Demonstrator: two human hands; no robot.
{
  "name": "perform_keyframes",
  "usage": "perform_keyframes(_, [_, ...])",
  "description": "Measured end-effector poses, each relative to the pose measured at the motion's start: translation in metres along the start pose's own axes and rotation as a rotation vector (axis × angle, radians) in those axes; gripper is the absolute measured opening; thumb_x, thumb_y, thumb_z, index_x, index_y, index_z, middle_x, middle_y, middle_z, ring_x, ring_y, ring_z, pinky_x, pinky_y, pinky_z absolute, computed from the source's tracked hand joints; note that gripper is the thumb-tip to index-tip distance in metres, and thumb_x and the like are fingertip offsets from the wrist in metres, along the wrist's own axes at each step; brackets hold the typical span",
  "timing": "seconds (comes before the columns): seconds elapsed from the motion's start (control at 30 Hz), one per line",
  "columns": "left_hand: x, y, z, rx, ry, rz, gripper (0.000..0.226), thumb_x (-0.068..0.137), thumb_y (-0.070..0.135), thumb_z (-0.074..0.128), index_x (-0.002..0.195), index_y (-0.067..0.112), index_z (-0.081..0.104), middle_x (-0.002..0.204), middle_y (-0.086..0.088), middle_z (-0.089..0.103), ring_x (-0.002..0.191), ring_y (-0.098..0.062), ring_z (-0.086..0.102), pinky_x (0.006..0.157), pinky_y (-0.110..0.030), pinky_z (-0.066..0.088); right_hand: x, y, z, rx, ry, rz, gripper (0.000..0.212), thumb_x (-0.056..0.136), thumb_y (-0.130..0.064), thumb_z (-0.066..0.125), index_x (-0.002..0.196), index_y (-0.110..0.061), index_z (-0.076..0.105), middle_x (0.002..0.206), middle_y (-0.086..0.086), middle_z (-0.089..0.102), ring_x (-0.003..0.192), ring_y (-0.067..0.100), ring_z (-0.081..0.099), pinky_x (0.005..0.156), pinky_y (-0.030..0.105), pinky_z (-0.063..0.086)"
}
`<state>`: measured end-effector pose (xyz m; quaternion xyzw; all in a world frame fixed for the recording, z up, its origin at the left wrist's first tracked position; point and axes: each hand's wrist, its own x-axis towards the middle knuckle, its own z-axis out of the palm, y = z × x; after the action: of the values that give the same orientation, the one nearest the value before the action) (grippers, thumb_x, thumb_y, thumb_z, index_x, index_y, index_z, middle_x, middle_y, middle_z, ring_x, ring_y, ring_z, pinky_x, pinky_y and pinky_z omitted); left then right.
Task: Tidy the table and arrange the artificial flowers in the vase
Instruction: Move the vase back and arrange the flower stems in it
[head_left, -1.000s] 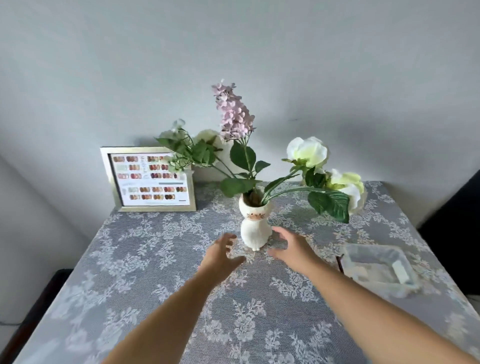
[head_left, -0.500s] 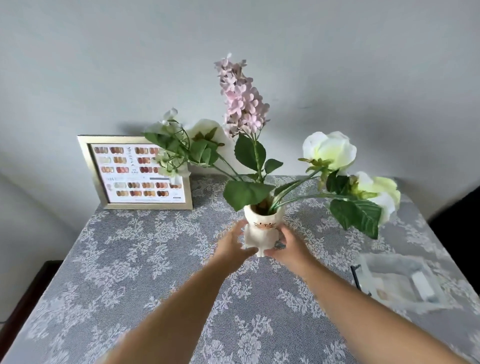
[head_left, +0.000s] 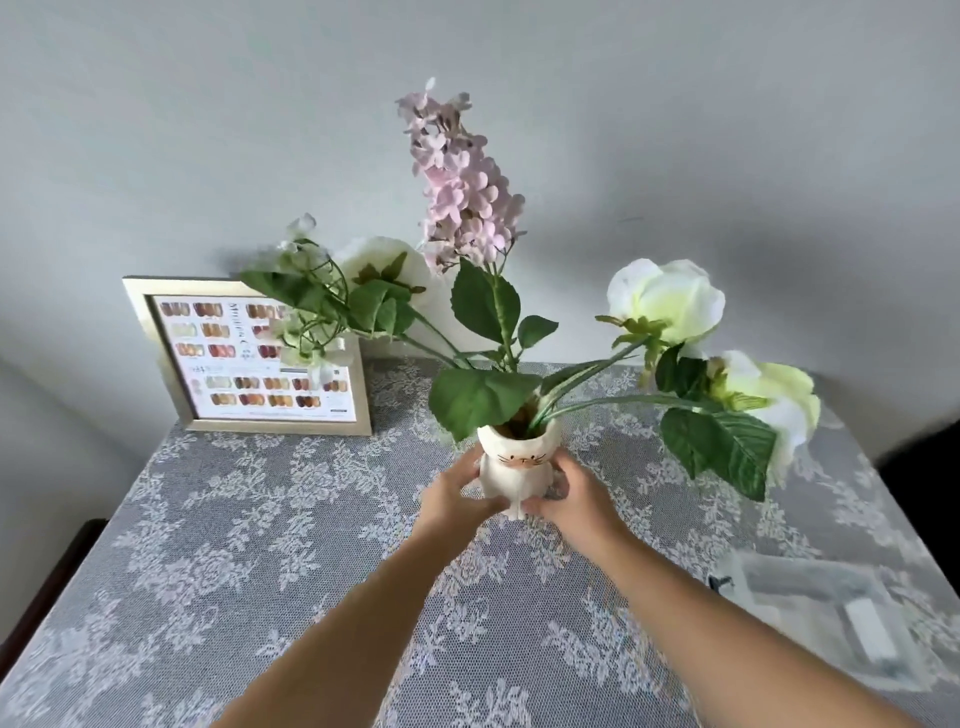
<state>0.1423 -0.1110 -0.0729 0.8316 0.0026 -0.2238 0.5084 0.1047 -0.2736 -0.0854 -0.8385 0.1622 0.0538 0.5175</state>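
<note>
A small white vase (head_left: 516, 464) with a cat face stands mid-table on the grey lace cloth (head_left: 234, 545). It holds a tall pink flower spike (head_left: 460, 187), white roses (head_left: 667, 301) leaning right, another white bloom (head_left: 382, 265) behind on the left, and broad green leaves (head_left: 480, 397). My left hand (head_left: 454, 493) grips the vase's left side and my right hand (head_left: 569, 491) grips its right side. Whether the base touches the cloth is hidden by my fingers.
A silver picture frame (head_left: 249, 358) with a colour chart leans against the wall at back left. A clear plastic tray (head_left: 831, 613) with small items lies at the right front. The wall runs right behind the table.
Both hands, open and apart a second ago, have closed around the vase. The view has moved closer to the flowers, and the vase looks slightly nearer to me.
</note>
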Motion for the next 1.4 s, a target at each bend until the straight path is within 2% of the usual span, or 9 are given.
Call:
perform_keyframes(0.2, [0.036,0.024,-0.009,0.025,-0.006,0.026,0.065,0.069,0.023,0.078,0.128,0.02,0.053,0.12,0.0,0.065,0.097,-0.022,0.065,0.089,-0.04,0.053,0.038,-0.02,-0.013,-0.007,0.014,-0.03,0.074,0.065,-0.023,0.081,0.13,-0.025,0.046,0.125,-0.002,0.059,0.11,0.017,0.057,0.092,0.042,0.05])
perform_keyframes(0.3, [0.057,0.035,-0.015,-0.003,-0.028,0.062,0.069,0.071,0.019,0.077,0.133,0.025,0.048,0.127,-0.001,0.062,0.079,-0.015,0.067,0.073,-0.032,0.058,0.062,-0.028,-0.017,-0.007,0.019,-0.049,0.074,0.064,-0.02,0.082,0.129,-0.022,0.047,0.126,0.001,0.059,0.109,0.019,0.058,0.091,0.042,0.05])
perform_keyframes(0.4, [0.075,0.045,-0.019,-0.01,-0.023,0.078,0.079,0.073,0.013,0.076,0.139,0.031,0.037,0.133,-0.001,0.057,0.079,-0.02,0.068,0.066,-0.029,0.058,0.083,-0.035,-0.019,0.005,0.018,-0.063,0.073,0.063,-0.017,0.082,0.128,-0.019,0.048,0.123,0.001,0.061,0.106,0.02,0.059,0.09,0.041,0.051])
perform_keyframes(0.57, [0.1,0.056,-0.021,0.022,-0.02,0.058,0.071,0.075,0.018,0.074,0.137,0.03,0.041,0.127,0.005,0.059,0.077,-0.018,0.069,0.051,-0.015,0.048,0.113,-0.037,-0.023,0.023,0.032,-0.068,0.075,0.062,-0.014,0.082,0.128,-0.021,0.047,0.123,0.001,0.06,0.107,0.021,0.059,0.088,0.041,0.053])
perform_keyframes(0.73, [0.123,0.055,-0.018,0.007,-0.017,0.061,0.077,0.073,0.015,0.075,0.137,0.037,0.037,0.136,-0.002,0.054,0.081,-0.019,0.068,0.069,-0.03,0.058,0.132,-0.034,-0.025,-0.008,0.043,-0.065,0.073,0.064,-0.014,0.082,0.127,-0.02,0.048,0.122,0.001,0.061,0.098,0.015,0.057,0.076,0.026,0.048])
perform_keyframes(0.83, [0.133,0.052,-0.016,0.006,-0.015,0.059,0.078,0.071,0.016,0.076,0.136,0.037,0.039,0.136,-0.004,0.054,0.089,-0.02,0.067,0.081,-0.04,0.058,0.141,-0.029,-0.024,0.005,0.045,-0.056,0.073,0.063,-0.014,0.083,0.127,-0.02,0.048,0.122,0.004,0.062,0.098,0.016,0.059,0.076,0.025,0.048])
perform_keyframes(1.13, [0.147,0.043,-0.012,0.027,-0.034,0.059,0.075,0.071,0.021,0.075,0.134,0.039,0.038,0.134,0.002,0.055,0.11,-0.027,0.059,0.092,-0.051,0.051,0.151,-0.023,-0.019,0.002,0.069,-0.071,0.073,0.061,-0.015,0.084,0.125,-0.018,0.049,0.12,0.004,0.062,0.1,0.02,0.06,0.08,0.031,0.05])
perform_keyframes(1.27, [0.143,0.042,-0.005,0.024,-0.038,0.065,0.071,0.076,0.027,0.071,0.136,0.039,0.035,0.135,0.008,0.053,0.105,-0.021,0.06,0.089,-0.037,0.05,0.146,-0.024,-0.019,-0.05,0.089,-0.105,0.073,0.063,-0.02,0.083,0.127,-0.018,0.047,0.119,0.002,0.062,0.098,0.018,0.059,0.076,0.028,0.047])
perform_keyframes(1.4, [0.131,0.048,-0.004,0.016,-0.04,0.083,0.079,0.077,0.019,0.071,0.139,0.042,0.028,0.139,0.005,0.05,0.11,-0.018,0.06,0.087,-0.036,0.053,0.132,-0.03,-0.018,-0.09,0.154,-0.113,0.08,0.065,-0.026,0.081,0.134,-0.02,0.042,0.126,0.003,0.059,0.108,0.019,0.056,0.078,0.028,0.045])
